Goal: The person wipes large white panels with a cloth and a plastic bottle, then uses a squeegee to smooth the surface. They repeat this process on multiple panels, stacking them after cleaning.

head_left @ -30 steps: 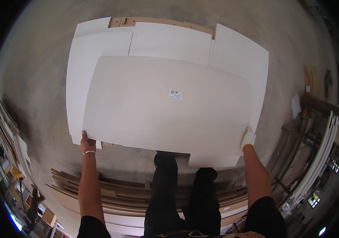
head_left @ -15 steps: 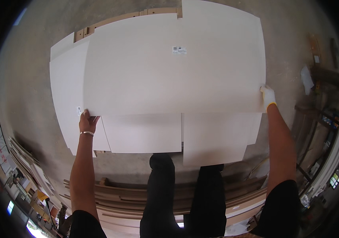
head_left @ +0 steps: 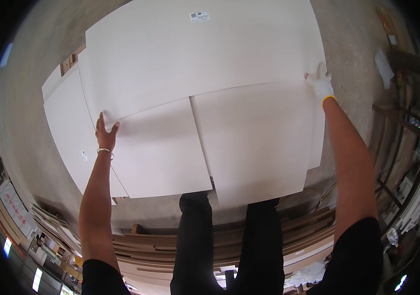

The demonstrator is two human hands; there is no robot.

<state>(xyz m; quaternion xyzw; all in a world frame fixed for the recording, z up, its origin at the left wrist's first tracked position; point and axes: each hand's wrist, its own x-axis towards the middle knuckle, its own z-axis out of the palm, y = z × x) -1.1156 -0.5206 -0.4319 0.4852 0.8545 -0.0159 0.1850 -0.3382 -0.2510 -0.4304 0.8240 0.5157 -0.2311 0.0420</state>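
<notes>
A large white panel (head_left: 205,54) with a small printed label (head_left: 199,16) lies over other white boards. My bare left hand (head_left: 106,132), a bracelet at its wrist, rests against the panel's near left corner with thumb and fingers apart. At the near right corner is my right hand (head_left: 321,84) in a white glove with a yellow cuff; its fingers are spread around the corner. Two smaller white boards, one at left (head_left: 158,152) and one at right (head_left: 256,142), stick out from under the near edge. Another white board (head_left: 67,115) lies along the left side.
Long brown strips (head_left: 146,243) are stacked on the floor behind my legs (head_left: 195,236). Dark metal framing (head_left: 401,118) and long pale lengths of material (head_left: 411,206) stand at right. Brown wooden pieces (head_left: 70,61) show past the boards at the far left.
The large panel has moved away from me and now lies slightly turned, baring more of the two near boards. Both hands moved forward with it, and their fingers have spread from their grip.
</notes>
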